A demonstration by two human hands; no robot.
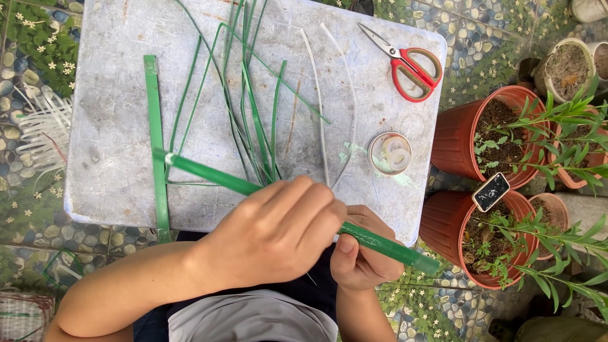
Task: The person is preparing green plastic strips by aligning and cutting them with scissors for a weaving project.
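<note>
Green wrapped rod runs diagonally through both hands: left hand curled closed over its middle, right hand pinching it from below. Loose green strips on table beyond hands; red scissors far right.

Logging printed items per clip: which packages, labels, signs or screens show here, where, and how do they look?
Small tag or card: stuck in the soil of the near terracotta pot at right; rounded rectangle, dark face, white border; its detail is too small to tell.
No packages, signs or screens otherwise.
</note>
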